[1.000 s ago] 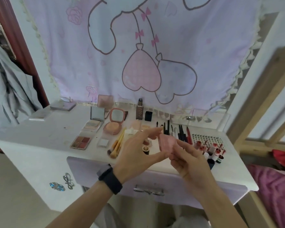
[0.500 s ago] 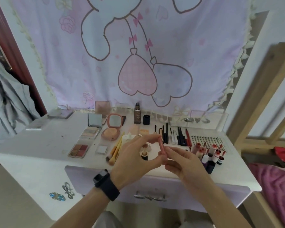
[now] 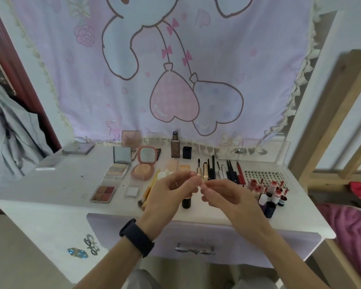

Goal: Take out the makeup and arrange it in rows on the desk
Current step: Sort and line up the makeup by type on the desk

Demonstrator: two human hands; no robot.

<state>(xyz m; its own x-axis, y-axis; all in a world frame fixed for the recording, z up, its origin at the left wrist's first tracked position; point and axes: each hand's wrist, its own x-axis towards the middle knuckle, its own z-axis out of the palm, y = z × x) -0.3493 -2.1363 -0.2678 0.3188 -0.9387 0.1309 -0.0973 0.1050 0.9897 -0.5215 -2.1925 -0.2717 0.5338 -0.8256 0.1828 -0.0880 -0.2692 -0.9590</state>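
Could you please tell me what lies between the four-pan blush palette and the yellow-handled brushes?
In the head view, a small white square compact lies flat between them.

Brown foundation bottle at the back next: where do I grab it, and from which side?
Probably pinch the foundation bottle high on its body, under the dark cap, coming from above: it stands upright, taller than the black box close on its right.
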